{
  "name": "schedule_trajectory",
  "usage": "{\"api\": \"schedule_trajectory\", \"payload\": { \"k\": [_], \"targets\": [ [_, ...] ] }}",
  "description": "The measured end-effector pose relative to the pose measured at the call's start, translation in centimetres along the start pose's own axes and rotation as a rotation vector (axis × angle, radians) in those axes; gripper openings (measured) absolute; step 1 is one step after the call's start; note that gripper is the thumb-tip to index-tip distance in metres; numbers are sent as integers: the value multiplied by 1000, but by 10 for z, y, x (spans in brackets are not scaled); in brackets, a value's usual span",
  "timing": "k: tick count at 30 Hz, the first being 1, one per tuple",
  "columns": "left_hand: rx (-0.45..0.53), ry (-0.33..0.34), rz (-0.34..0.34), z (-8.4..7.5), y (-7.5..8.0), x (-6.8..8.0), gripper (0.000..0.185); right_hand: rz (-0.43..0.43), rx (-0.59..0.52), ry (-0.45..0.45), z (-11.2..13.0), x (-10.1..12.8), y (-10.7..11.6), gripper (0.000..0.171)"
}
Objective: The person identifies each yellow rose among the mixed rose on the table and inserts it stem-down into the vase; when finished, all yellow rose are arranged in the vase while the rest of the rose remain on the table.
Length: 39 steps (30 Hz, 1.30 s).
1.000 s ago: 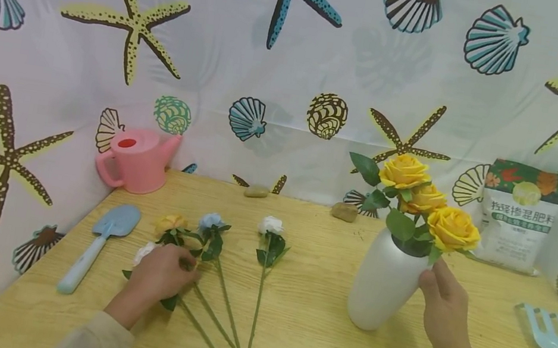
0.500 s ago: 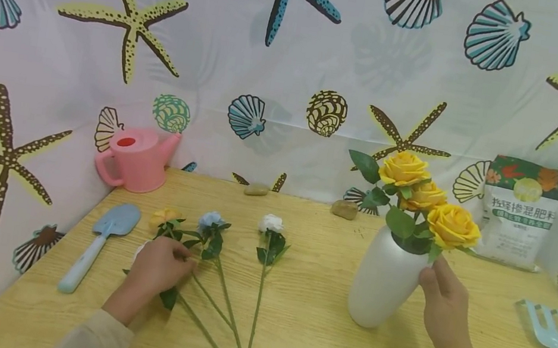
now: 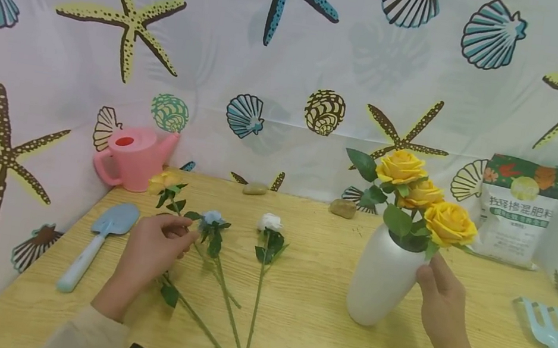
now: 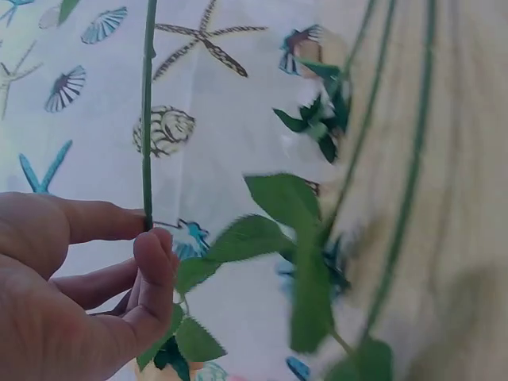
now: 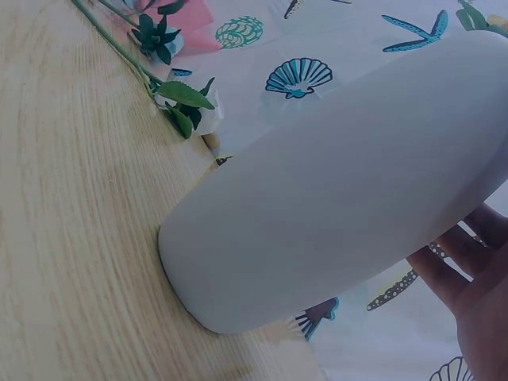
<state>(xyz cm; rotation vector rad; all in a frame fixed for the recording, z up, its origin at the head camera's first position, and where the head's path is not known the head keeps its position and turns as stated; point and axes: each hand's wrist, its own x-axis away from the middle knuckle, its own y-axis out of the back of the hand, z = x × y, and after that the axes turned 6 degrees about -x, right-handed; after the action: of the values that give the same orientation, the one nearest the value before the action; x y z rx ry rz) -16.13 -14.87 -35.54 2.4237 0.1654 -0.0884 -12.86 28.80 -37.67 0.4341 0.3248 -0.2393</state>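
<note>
My left hand (image 3: 150,254) pinches the green stem (image 4: 148,127) of an orange-yellow rose (image 3: 164,182) between thumb and fingertips. The bloom is raised at the upper left of the hand, near the watering can. Beside it on the table lie a blue rose (image 3: 212,219) and a white rose (image 3: 270,223), stems toward me. Another leafy stem (image 3: 204,328) runs out from under the left hand, its bloom hidden. At right, my right hand (image 3: 444,310) grips the white vase (image 3: 383,283) near its rim. The vase leans right and holds yellow roses (image 3: 422,194).
A pink watering can (image 3: 135,158) and a blue trowel (image 3: 101,240) are on the left. Two stones (image 3: 343,209) lie at the back edge. A fertilizer bag (image 3: 518,219) stands back right, with a blue hand fork (image 3: 552,341) in front of it.
My left hand has lifted the orange-yellow rose up and slightly left, its bloom now farther back. The white bloom beside that hand has become hidden. My right hand keeps its grip on the vase.
</note>
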Motion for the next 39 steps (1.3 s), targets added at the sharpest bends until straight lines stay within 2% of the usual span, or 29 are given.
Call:
{"api": "schedule_trajectory", "payload": {
  "k": [7,11,13,17,19,23,27,32,39],
  "targets": [
    [95,-36,-92,-35,-4,-4,31,-6,-34,-3,0,-1,1,49],
    [245,-84,-147,-58,-10,-3,29,-7,-43,11,0,-1,1,49],
    [341,-149,-189,-71,-15,-1,28,-8,-36,19,-1,0,1,49],
    [501,-352,-274,-103,-31,4,26,-12,-26,26,-1,0,2,49],
    [538,-456,-303,-119,-39,6,24,-10,-34,21,-1,0,2,49],
    [581,-600,-329,-147,-54,8,23,-9,-45,-1,0,-1,1,49],
    [631,-695,-332,-170,-68,5,23,3,-13,-17,1,-2,2,49],
    [653,-783,-335,-191,-82,-2,23,10,-20,2,2,-2,1,50],
    [632,-907,-407,-213,-91,-15,20,5,-28,27,0,-1,2,49]
  ]
}}
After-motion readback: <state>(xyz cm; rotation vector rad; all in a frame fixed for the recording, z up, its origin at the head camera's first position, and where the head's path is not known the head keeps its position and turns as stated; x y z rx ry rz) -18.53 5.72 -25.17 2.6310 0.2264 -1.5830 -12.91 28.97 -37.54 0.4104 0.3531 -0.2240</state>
